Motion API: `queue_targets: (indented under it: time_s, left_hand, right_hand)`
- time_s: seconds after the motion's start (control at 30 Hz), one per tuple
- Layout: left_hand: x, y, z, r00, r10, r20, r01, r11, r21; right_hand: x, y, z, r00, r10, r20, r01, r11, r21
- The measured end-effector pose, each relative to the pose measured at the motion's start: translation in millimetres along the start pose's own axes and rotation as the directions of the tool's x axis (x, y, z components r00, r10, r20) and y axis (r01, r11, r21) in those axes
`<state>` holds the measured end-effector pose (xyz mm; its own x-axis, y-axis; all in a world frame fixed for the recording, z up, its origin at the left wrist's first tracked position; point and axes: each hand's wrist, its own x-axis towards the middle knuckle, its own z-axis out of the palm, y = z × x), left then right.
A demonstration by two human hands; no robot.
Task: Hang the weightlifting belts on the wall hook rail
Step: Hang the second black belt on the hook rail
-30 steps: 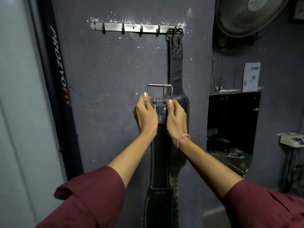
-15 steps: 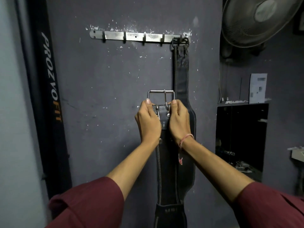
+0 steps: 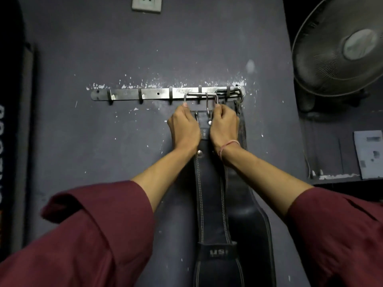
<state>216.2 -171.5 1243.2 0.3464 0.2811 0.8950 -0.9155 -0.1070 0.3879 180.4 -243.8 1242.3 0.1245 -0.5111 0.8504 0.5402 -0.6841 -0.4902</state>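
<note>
A metal hook rail [image 3: 128,94] with several hooks is fixed to the dark wall. One black leather belt [image 3: 257,220] hangs from the rightmost hook by its buckle. I hold a second black belt [image 3: 211,195] up against the rail. Its steel buckle [image 3: 201,96] lies over the rail at the hook second from the right. My left hand [image 3: 183,127] grips the belt's top on the left of the buckle. My right hand [image 3: 224,126] grips it on the right. Whether the buckle has caught the hook I cannot tell.
A wall fan [image 3: 339,46] sticks out at the upper right. A power socket [image 3: 146,4] sits above the rail. A dark shelf [image 3: 339,177] with a paper card [image 3: 369,156] is at the right. A tall black banner [image 3: 8,129] stands along the left edge.
Both hands have lifted the second belt from mid-wall height up to the rail, so its buckle now overlaps the rail. The view has tilted upward and closer.
</note>
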Motion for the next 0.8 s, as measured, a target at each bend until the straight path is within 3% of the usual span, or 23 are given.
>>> queue_targets:
  time_s: [0.17, 0.4, 0.57, 0.7, 0.8]
  left_hand:
    - [54, 0, 32, 0.999, -0.031, 0.014, 0.031, 0.998, 0.063]
    - [72, -10, 42, 0.977, -0.194, 0.093, 0.176, 0.969, 0.176]
    - [49, -31, 46, 0.994, -0.064, 0.084, 0.042, 0.970, 0.239]
    - [38, -35, 40, 0.994, -0.076, 0.075, 0.060, 0.979, 0.197]
    - [14, -37, 23, 0.992, -0.081, 0.100, 0.066, 0.986, 0.153]
  right_hand:
    - [57, -3, 23, 1.000, -0.010, -0.018, 0.009, 0.998, -0.059]
    - [78, 8, 41, 0.993, 0.111, 0.031, -0.109, 0.992, -0.071]
    - [59, 32, 43, 0.996, 0.087, 0.033, -0.083, 0.991, -0.103]
    - [40, 38, 43, 0.999, 0.018, 0.027, -0.015, 0.993, -0.120]
    - [16, 41, 35, 0.992, -0.042, 0.119, 0.047, 0.998, -0.044]
